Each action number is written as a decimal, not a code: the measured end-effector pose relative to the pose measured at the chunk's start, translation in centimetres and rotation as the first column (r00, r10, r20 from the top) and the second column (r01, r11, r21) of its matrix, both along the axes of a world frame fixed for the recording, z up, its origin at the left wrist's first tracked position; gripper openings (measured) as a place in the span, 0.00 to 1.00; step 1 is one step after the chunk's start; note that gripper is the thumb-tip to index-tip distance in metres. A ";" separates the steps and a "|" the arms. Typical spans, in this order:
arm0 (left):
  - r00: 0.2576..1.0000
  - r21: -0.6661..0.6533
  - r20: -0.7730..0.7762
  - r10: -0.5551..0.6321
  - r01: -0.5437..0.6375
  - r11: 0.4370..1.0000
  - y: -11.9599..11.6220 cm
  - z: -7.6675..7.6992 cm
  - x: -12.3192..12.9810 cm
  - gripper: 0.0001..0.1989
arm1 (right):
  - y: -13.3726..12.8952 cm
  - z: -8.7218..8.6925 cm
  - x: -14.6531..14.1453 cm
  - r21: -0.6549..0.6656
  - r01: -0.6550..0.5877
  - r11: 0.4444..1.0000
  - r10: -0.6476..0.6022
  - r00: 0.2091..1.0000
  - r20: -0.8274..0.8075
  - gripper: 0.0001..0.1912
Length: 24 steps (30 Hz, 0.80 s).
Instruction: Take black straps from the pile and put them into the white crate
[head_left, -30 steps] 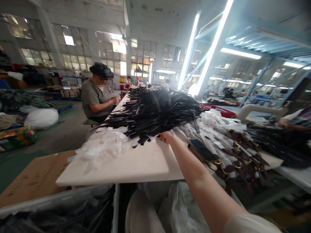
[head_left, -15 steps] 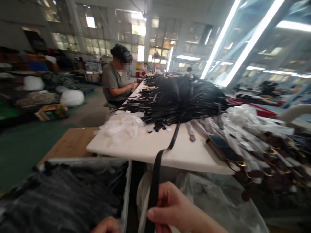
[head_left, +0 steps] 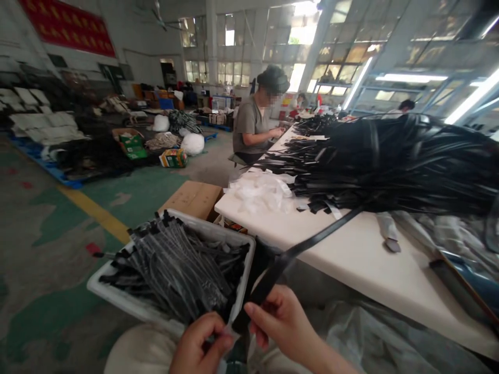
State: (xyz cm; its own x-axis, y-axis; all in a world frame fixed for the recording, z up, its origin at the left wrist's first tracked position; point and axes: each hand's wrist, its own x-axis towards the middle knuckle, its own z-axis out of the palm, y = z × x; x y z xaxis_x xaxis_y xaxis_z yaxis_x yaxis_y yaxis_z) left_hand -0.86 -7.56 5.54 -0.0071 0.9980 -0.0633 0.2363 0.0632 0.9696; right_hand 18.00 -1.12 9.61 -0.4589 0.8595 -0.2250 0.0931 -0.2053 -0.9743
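Note:
My right hand (head_left: 281, 321) is closed, pinching a long black strap (head_left: 307, 244) between thumb and fingers near its end. The strap runs up from that hand, across the table edge, to a big heap of black straps (head_left: 397, 156). My left hand (head_left: 205, 343) is closed on a small, thin whitish piece of film (head_left: 231, 334), just beside the strap's lower end. Whether the film touches the strap, I cannot tell. Left of my hands is a white plastic bin (head_left: 136, 306) filled with black straps in clear sleeves (head_left: 183, 265).
A white table (head_left: 268, 218) bears a pile of white wrappings (head_left: 261, 189) and a dark case (head_left: 468, 283) at right. Behind the bin stands a cardboard box (head_left: 193, 200). A co-worker (head_left: 251, 124) sits at the table's far left side. Floor goods (head_left: 171, 157) lie further off.
The view has swung left, bringing the whole bin into sight. My left hand has come up beside my right hand, with whitish film in its fingers. My right hand still holds the strap.

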 end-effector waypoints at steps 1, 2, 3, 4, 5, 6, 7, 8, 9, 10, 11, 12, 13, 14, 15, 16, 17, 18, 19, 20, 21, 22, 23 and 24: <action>1.000 0.008 -0.018 0.002 -0.002 1.000 0.0 -0.2 0.0 0.22 | -0.2 -0.3 -0.3 -0.004 -0.006 1.000 0.006 1.000 0.028 0.34; 1.000 0.015 -0.030 -0.003 0.004 1.000 0.1 -0.4 0.0 0.20 | -0.5 -0.5 -0.5 -0.013 -0.012 1.000 0.013 0.999 0.048 0.34; 0.999 0.021 -0.041 -0.017 0.018 1.000 0.2 -0.5 0.0 0.18 | -0.7 -0.8 -0.7 -0.016 -0.012 1.000 0.013 0.998 0.063 0.34; 0.998 0.019 -0.050 -0.042 0.043 0.999 0.3 -0.6 0.1 0.16 | -1.0 -1.1 -0.8 -0.003 -0.014 1.000 0.014 0.997 0.072 0.34; 0.995 0.013 -0.059 -0.075 0.076 0.997 0.4 -0.6 0.1 0.15 | -1.3 -1.4 -0.9 0.027 -0.018 0.999 0.016 0.997 0.075 0.33; 0.992 0.000 -0.067 -0.106 0.106 0.994 0.4 -0.7 0.2 0.14 | -1.5 -1.7 -0.8 0.066 -0.032 0.997 0.027 0.997 0.073 0.32; 0.989 -0.018 -0.076 -0.129 0.128 0.992 0.4 -0.7 0.2 0.14 | -1.5 -1.9 -0.6 0.103 -0.043 0.994 0.038 0.998 0.054 0.30; 0.986 -0.037 -0.087 -0.145 0.142 0.989 0.4 -0.7 0.2 0.14 | -1.3 -2.0 -0.3 0.121 -0.035 0.992 0.034 0.999 0.011 0.28; 0.983 -0.056 -0.100 -0.152 0.147 0.988 0.3 -0.8 0.2 0.14 | -1.0 -2.0 0.2 0.103 0.001 0.995 0.005 0.998 -0.057 0.28; 0.980 -0.073 -0.114 -0.162 0.154 0.985 0.2 -0.8 0.1 0.14 | -0.4 -1.9 0.7 0.045 0.062 0.997 -0.056 0.989 -0.138 0.28; 0.976 -0.089 -0.127 -0.178 0.168 0.982 0.1 -0.8 0.0 0.14 | 0.2 -1.6 1.3 -0.035 0.139 0.990 -0.144 0.967 -0.211 0.30; 0.969 -0.112 -0.131 -0.211 0.197 0.974 -0.1 -0.8 -0.1 0.14 | 0.8 -1.4 1.9 -0.111 0.216 0.970 -0.238 0.937 -0.257 0.30; 0.960 -0.138 -0.125 -0.250 0.232 0.963 -0.2 -0.8 -0.2 0.14 | 1.3 -1.1 2.4 -0.163 0.279 0.946 -0.315 0.909 -0.272 0.29; 0.953 -0.165 -0.118 -0.279 0.259 0.952 -0.3 -0.8 -0.2 0.14 | 1.6 -0.9 2.7 -0.175 0.311 0.934 -0.349 0.902 -0.256 0.28; 0.948 -0.178 -0.113 -0.298 0.275 0.945 -0.3 -0.7 -0.2 0.14 | 1.6 -0.9 2.9 -0.147 0.314 0.938 -0.341 0.914 -0.221 0.27; 0.944 -0.174 -0.118 -0.308 0.286 0.942 -0.3 -0.6 0.0 0.13 | 1.4 -1.0 2.9 -0.092 0.292 0.952 -0.304 0.937 -0.173 0.27; 0.941 -0.160 -0.137 -0.310 0.288 0.944 -0.2 -0.5 0.2 0.12 | 0.9 -1.4 2.8 -0.022 0.264 0.964 -0.264 0.957 -0.121 0.26; 0.935 -0.147 -0.180 -0.305 0.281 0.948 -0.1 -0.4 0.4 0.10 | 0.1 -1.9 2.6 0.055 0.241 0.969 -0.237 0.969 -0.076 0.25; 0.924 -0.137 -0.242 -0.297 0.270 0.953 0.0 -0.3 0.8 0.09 | -0.7 -2.6 2.3 0.140 0.227 0.964 -0.223 0.974 -0.048 0.24; 0.904 -0.131 -0.317 -0.287 0.258 0.957 0.2 -0.2 1.2 0.09 | -1.6 -3.3 2.1 0.229 0.224 0.947 -0.221 0.975 -0.039 0.22; 0.874 -0.121 -0.402 -0.274 0.246 0.962 0.3 -0.1 1.5 0.09 | -2.4 -4.0 1.9 0.318 0.222 0.922 -0.219 0.975 -0.045 0.19; 0.832 -0.098 -0.495 -0.251 0.234 0.967 0.4 -0.1 1.9 0.08 | -3.1 -4.5 1.8 0.398 0.197 0.896 -0.195 0.980 -0.047 0.16; 0.784 -0.050 -0.582 -0.214 0.227 0.972 0.4 -0.2 2.1 0.09 | -3.5 -4.7 1.8 0.455 0.134 0.880 -0.131 0.991 -0.038 0.14; 0.738 0.022 -0.655 -0.161 0.231 0.973 0.4 -0.3 2.3 0.11 | -3.8 -4.7 2.0 0.474 0.054 0.879 -0.047 0.999 -0.025 0.15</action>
